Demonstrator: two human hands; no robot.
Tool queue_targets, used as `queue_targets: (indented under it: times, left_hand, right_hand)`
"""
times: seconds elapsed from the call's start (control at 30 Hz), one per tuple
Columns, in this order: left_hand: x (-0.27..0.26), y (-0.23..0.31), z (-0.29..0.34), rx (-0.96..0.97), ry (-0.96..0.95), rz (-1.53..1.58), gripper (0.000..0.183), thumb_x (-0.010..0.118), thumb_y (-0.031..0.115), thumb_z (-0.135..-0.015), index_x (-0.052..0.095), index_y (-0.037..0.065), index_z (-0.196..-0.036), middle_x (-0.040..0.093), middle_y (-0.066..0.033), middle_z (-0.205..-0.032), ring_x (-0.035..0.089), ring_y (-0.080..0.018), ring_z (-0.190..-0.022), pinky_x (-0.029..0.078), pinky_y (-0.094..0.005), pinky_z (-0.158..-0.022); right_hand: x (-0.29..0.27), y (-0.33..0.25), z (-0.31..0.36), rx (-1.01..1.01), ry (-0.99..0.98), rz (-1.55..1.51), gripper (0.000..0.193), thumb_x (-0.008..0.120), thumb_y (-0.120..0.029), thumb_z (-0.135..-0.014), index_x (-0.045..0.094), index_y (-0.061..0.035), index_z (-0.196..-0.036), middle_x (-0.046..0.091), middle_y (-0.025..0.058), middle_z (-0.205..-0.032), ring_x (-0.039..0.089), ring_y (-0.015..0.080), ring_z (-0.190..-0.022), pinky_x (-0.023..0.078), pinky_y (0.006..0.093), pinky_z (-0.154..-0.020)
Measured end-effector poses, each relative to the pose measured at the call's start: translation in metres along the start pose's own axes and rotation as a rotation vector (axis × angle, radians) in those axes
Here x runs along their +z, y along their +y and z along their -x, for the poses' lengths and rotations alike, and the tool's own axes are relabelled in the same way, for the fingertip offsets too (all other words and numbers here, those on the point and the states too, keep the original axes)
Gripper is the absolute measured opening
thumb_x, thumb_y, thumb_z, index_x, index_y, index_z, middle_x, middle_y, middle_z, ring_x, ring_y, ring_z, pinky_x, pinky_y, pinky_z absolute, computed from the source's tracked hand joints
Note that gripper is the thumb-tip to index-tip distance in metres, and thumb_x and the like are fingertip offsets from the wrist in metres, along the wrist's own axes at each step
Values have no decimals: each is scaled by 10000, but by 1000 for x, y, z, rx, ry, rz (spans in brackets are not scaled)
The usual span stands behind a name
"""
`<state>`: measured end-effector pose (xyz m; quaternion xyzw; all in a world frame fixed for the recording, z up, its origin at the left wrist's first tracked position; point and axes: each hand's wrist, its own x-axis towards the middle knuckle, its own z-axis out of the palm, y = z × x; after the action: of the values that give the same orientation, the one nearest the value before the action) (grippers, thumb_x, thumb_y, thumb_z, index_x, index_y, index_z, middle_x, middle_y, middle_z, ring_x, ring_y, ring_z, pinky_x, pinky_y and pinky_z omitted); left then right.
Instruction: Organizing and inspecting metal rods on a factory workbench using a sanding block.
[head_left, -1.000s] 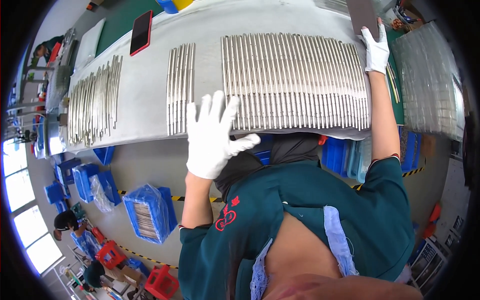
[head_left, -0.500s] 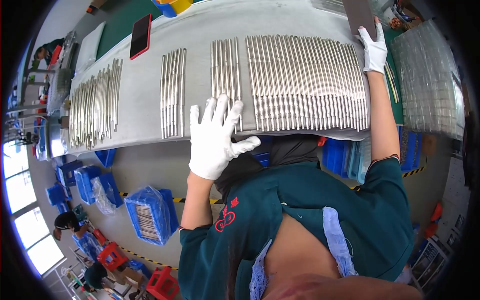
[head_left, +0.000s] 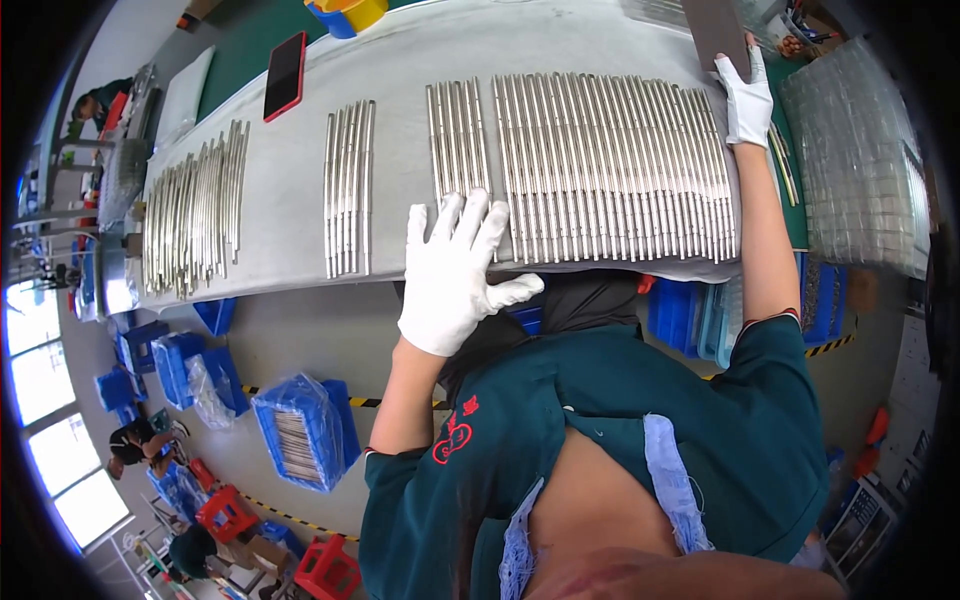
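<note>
the left hand, fingers spread wide, covers the near ends of the middle rods on the grey cloth; light, even pressure should keep them parallel. the right hand grips a brown board.

A second ago the wide row of silver rods ran on farther left; now a narrow bundle stands apart from its left end, with a thin strip of bench between them (a slimmer gap than half a second ago). The smaller set of rods has shifted slightly left. The white-gloved left grip has moved right, its fingertips now at the narrow bundle's lower part.
</note>
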<state>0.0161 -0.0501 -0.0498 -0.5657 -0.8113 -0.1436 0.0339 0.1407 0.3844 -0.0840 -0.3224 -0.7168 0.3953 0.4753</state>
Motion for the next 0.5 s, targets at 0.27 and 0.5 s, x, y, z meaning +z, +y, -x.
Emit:
queue_targets:
  times: [0.27,0.5]
  left_hand:
    - [2,6,-2,33,7,35,868,641,704,-728,559,111,-1355,556,-170,-1359,521,-385,-1233,296,-619,-1072]
    - [-13,-13,16,-55,-21,-131,803,662,682,-734,582,150,-1330,556,-212,-1327,528,-416,-1201,318,-607,-1050]
  right_hand:
    - [-5,6,-3,-69,21,91,622,754,-238,-881,510,-142,-1446,653,103,-1254,620,130,-1075,509,266,-906]
    - [-3,10,-1,-72,26,9,630,757,-252,-877,512,-154,-1450,648,94,-1266,617,127,-1075,501,260,-908]
